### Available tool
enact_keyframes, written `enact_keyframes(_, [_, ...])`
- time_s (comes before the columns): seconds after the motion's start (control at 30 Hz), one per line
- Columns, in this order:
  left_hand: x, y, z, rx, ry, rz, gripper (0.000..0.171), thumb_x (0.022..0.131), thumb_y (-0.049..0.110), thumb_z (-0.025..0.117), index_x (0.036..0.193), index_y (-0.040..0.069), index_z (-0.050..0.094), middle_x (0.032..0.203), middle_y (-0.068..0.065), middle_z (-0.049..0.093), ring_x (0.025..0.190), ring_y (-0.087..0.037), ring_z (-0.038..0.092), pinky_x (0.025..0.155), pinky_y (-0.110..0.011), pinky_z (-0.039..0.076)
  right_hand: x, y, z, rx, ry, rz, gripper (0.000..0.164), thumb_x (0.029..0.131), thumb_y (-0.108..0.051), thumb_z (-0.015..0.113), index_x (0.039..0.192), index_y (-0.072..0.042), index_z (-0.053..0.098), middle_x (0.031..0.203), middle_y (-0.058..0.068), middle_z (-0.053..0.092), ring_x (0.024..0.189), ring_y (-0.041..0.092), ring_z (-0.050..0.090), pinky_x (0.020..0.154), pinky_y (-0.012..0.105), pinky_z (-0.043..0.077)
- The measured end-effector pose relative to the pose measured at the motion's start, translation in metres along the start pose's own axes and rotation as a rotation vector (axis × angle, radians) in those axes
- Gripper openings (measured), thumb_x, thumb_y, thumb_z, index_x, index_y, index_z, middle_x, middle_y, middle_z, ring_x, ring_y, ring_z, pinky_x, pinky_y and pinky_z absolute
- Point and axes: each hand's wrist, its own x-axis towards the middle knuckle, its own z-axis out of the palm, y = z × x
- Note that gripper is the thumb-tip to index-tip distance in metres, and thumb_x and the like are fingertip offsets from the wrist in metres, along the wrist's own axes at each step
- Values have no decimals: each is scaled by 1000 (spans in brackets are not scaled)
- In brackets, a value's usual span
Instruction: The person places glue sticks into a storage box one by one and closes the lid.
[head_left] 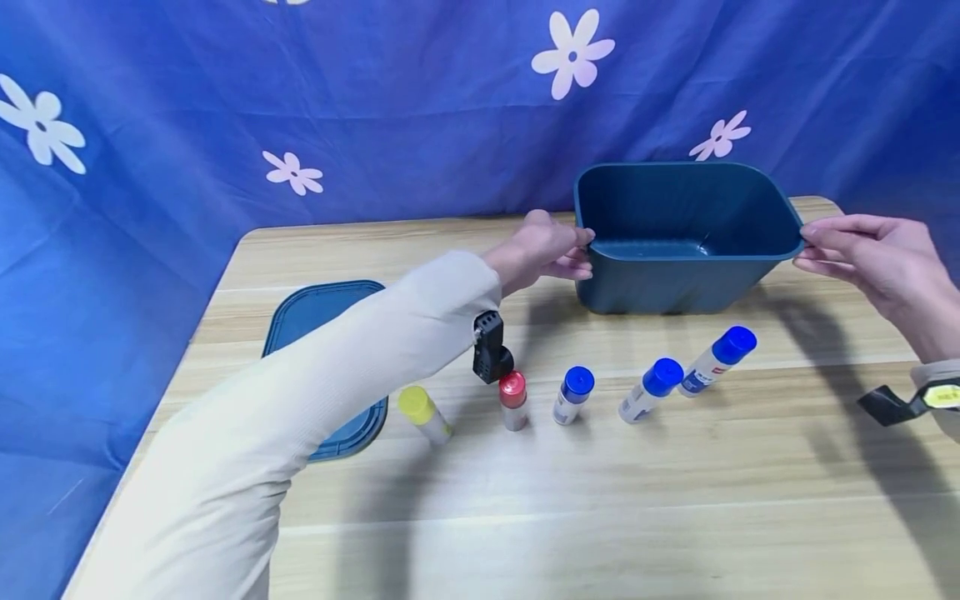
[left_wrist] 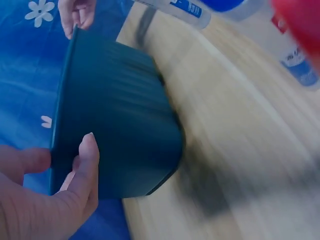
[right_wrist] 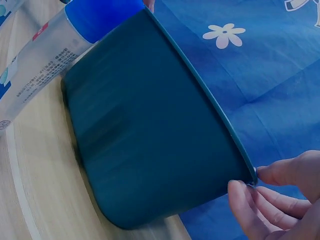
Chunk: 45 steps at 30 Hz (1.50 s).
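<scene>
Two hands hold one deep bin (head_left: 667,287) at the far side of the worktop (head_left: 600,517), about one o'clock seen from the person's side. It is dark blue-green, smooth-walled and round-cornered, wider across than front to back, with a thin rim (head_left: 697,260) and walls that narrow toward the base. Its mouth faces up. Whether the base sits fully on the wood I cannot tell. At the bin's nine o'clock, the left hand (head_left: 551,247) has its grip clamped on the rim, thumb on one side of the wall and fingers on the other. At three o'clock, the right hand (head_left: 892,254) pinches the rim's corner, that grip clamped too.

At twelve, the worktop's back edge runs close to the bin, and a blue curtain (head_left: 420,100) with white flowers hangs just behind. Five capped tubes stand on the near side: a first blue-capped tube (head_left: 717,361) between five and six o'clock from the bin, a second blue-capped tube (head_left: 651,390) past six, a third blue-capped tube (head_left: 573,396) around seven, then a red-capped tube (head_left: 513,402) and a yellow-capped tube (head_left: 425,414) toward eight. Beyond lies a flat blue lid (head_left: 318,310), partly hidden by the left sleeve (head_left: 352,375). The widest room for moving spreads at six o'clock, in front of the tubes.
</scene>
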Motion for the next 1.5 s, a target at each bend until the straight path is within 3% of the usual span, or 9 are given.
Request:
enact_keyframes(0.1, [2, -2, 2, -24, 23, 22, 12, 96, 3, 58, 96, -9, 57, 69, -12, 55, 52, -15, 57, 79, -33, 56, 1, 0, 1, 5, 9, 14, 4, 81, -12, 77, 84, -13, 75, 80, -3, 69, 66, 12, 69, 61, 25, 58])
enact_keyframes(0.3, [3, -1, 3, -78, 56, 47, 22, 94, -3, 58, 112, -15, 56, 69, -12, 57, 55, -14, 57, 77, -30, 57, 2, -1, -3, 101, -32, 84, 7, 82, -6, 75, 81, -12, 77, 79, 0, 71, 68, 14, 71, 63, 25, 58])
enact_keyframes(0.5, [4, -1, 1, -147, 88, 67, 6, 90, -8, 62, 93, -11, 58, 77, -16, 61, 56, -15, 62, 70, -25, 58, 5, -1, -7, 217, -102, 106, 13, 86, 3, 68, 84, -7, 77, 83, 3, 73, 72, 16, 72, 66, 26, 58])
enact_keyframes(0.6, [4, -1, 0, -164, 92, 66, 5, 89, -9, 62, 92, -11, 60, 80, -17, 62, 54, -15, 63, 69, -24, 58, 7, 0, -9, 249, -137, 106, 16, 88, 4, 64, 85, -4, 77, 84, 5, 73, 74, 16, 72, 68, 26, 58])
enact_keyframes(0.9, [7, -1, -1, -134, 93, 46, 12, 89, -7, 63, 99, -13, 62, 76, -15, 63, 53, -14, 64, 68, -22, 57, 7, 1, -8, 231, -124, 103, 13, 86, 3, 68, 84, -6, 77, 82, 5, 73, 72, 16, 72, 66, 25, 58])
enact_keyframes(1.1, [4, -1, -6, -123, 70, 49, 21, 90, -9, 61, 110, -16, 61, 103, -25, 65, 56, -14, 64, 71, -23, 57, 5, 1, -5, 237, -140, 107, 20, 89, 8, 62, 83, -4, 77, 81, 7, 72, 71, 16, 72, 66, 26, 58])
enact_keyframes(1.3, [2, -1, -10, -102, 54, 50, 23, 90, -9, 60, 112, -17, 60, 86, -17, 63, 58, -14, 64, 72, -23, 57, 3, 2, -3, 243, -156, 101, 21, 89, 9, 60, 83, -3, 76, 80, 8, 72, 71, 16, 72, 66, 25, 58])
enact_keyframes(1.5, [1, -1, -12, -90, 49, 41, 22, 91, -7, 61, 111, -16, 61, 110, -27, 64, 59, -14, 65, 71, -22, 57, 3, 2, -4, 258, -161, 110, 21, 90, 9, 60, 83, -3, 76, 81, 8, 72, 72, 17, 72, 67, 26, 58])
